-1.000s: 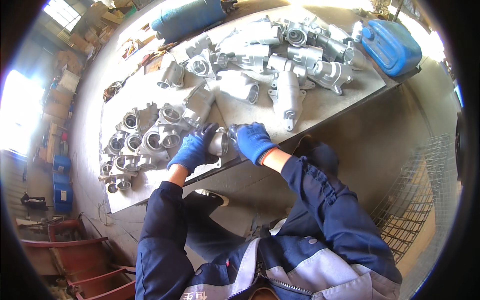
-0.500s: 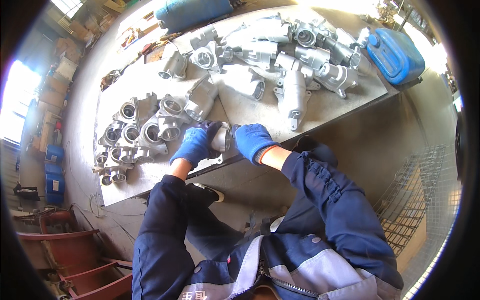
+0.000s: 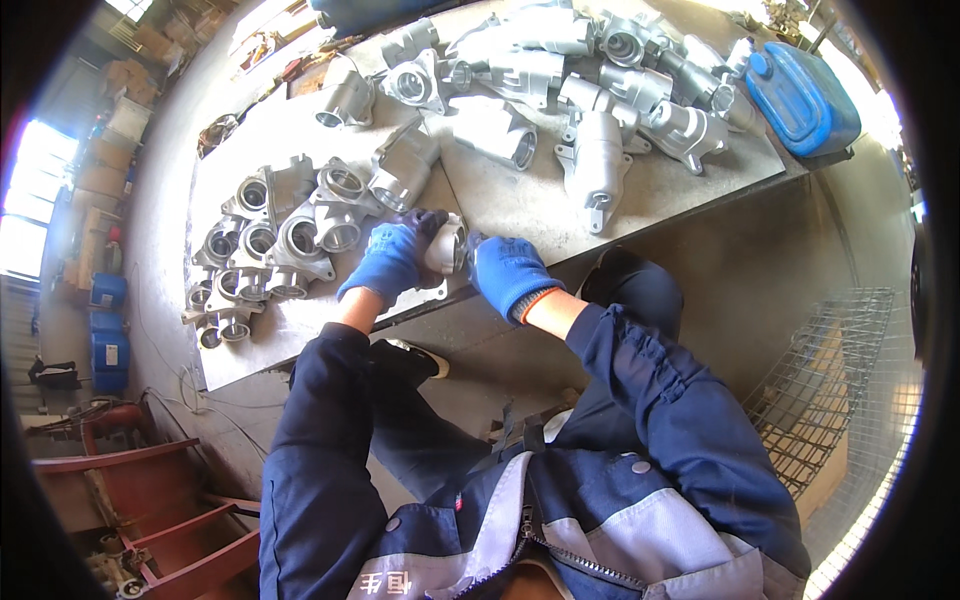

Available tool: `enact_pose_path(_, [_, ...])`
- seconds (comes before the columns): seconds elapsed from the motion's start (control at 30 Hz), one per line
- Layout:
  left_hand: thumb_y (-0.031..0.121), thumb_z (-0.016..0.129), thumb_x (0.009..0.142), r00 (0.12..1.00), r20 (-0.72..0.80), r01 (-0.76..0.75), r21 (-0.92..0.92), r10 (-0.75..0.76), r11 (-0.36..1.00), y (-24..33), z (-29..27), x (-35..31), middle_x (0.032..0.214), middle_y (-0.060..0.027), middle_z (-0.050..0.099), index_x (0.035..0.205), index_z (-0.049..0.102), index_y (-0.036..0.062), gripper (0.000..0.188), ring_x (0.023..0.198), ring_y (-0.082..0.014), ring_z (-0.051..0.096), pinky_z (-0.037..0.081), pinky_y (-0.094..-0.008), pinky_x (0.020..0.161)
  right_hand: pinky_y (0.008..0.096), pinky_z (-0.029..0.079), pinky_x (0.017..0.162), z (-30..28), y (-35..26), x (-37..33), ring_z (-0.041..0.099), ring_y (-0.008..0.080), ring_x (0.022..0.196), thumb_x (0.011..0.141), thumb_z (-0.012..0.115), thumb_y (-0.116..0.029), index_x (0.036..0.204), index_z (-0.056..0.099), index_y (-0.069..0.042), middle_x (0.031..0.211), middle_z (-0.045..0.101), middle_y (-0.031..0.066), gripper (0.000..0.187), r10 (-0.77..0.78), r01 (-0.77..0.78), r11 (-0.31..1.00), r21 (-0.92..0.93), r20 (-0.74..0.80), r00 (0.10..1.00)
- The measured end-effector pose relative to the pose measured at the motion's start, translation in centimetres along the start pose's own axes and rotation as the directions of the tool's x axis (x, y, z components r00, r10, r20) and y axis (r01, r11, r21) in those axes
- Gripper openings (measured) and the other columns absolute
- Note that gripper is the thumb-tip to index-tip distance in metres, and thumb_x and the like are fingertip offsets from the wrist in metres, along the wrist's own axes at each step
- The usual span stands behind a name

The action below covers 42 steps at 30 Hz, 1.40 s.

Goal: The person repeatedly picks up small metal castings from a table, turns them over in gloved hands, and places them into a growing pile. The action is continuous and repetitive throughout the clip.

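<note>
Gripping: both gloved hands closed on one small metal casting (image 3: 445, 245), frame centre, at the near edge of the workbench (image 3: 520, 205).
Left hand (image 3: 388, 258): fingers curled round the casting's left side.
Right hand (image 3: 505, 275): wrapped on its right side.
Left of hands: cluster of cast housings (image 3: 275, 240), bores up, touching each other.
Far side: larger castings (image 3: 560, 75) heaped along upper centre.
Upper right: blue jerrycan (image 3: 805, 95) at the bench corner.
</note>
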<state>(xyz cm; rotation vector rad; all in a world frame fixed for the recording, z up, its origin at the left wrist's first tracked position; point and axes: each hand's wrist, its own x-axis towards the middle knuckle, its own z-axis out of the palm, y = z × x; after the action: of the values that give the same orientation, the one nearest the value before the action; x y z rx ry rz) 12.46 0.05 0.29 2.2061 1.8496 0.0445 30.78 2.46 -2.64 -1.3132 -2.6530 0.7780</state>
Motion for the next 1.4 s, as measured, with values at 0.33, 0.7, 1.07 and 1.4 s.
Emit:
enact_pose_path(0.33, [0.03,0.091,0.051,0.999,-0.029,0.024,-0.048,-0.026,0.999,-0.6,0.7,-0.6,0.111,-0.0148,0.065,0.125,0.056,0.0126,0.084,0.104,-0.0335,0.063,0.051,-0.0394,0.089,0.048,0.053,0.076,2.9,0.9,-2.4,0.067,0.0402,0.084,0.093,0.048,-0.029,0.102,0.064,-0.007,0.088,0.068,0.0212,0.028,-0.005,0.006,0.991,0.133,-0.009,1.0])
enact_pose_path(0.7, [0.023,0.082,0.073,0.968,0.24,0.162,-0.366,-0.075,0.917,-4.0,-3.0,-1.1,0.108,-0.0113,0.068,0.13,0.054,0.005,0.066,0.094,-0.016,0.063,0.052,-0.0316,0.083,0.0429,0.051,0.082,-0.2,-2.5,1.3,0.065,0.0382,0.093,0.082,0.063,-0.027,0.104,0.064,-0.008,0.097,0.067,0.0214,0.029,0.032,0.004,0.895,0.446,-0.072,0.997])
enact_pose_path(1.07, [0.006,0.073,0.07,0.968,-0.251,-0.026,-0.179,-0.02,0.984,-4.5,1.6,-3.4,0.115,-0.0148,0.063,0.121,0.057,0.0129,0.054,0.106,-0.0348,0.061,0.05,-0.0389,0.09,0.0341,0.051,0.054,-0.7,2.5,4.3,0.064,0.0202,0.061,0.089,0.062,-0.025,0.092,0.064,-0.005,0.073,0.065,0.0109,0.021,0.092,-0.223,0.734,0.641,0.231,0.969])
enact_pose_path(1.4, [0.012,0.069,0.068,0.788,-0.612,0.041,-0.051,-0.064,0.998,-6.4,7.9,0.4,0.086,-0.0141,0.066,0.094,0.064,0.0118,0.026,0.085,-0.0371,0.064,0.052,-0.0436,0.075,0.0445,0.052,0.072,0.0,2.5,5.3,0.07,0.0317,0.083,0.089,0.048,-0.014,0.095,0.067,-0.01,0.088,0.071,0.015,0.019,-0.055,-0.005,0.941,-0.338,-0.168,0.984])
